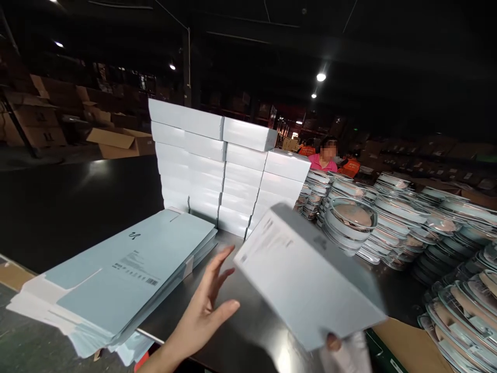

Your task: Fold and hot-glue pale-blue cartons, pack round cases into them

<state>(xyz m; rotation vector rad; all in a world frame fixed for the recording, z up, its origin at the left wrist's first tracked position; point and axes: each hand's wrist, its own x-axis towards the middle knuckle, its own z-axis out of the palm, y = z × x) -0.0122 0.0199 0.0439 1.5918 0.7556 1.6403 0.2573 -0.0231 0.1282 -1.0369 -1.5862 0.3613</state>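
In the middle of the head view, my left hand (204,311) is open, its thumb and fingers apart and nothing in them. Just right of it a white carton box (298,274), blurred by motion, is tilted above the metal table. My right hand (334,343) grips this box at its lower edge; most of that hand is hidden or blurred. Printed text and small marks show on the box's faces. To the left of my left hand lies a stack of flat, unfolded pale cartons (112,269) with printing and a barcode on top.
Behind the hands rises a wall of stacked white boxes (205,166). Stacked round glass-like containers (373,223) crowd the right side. An open brown cardboard box (124,142) stands beyond the dark table (77,191). A person in pink (324,163) is further back.
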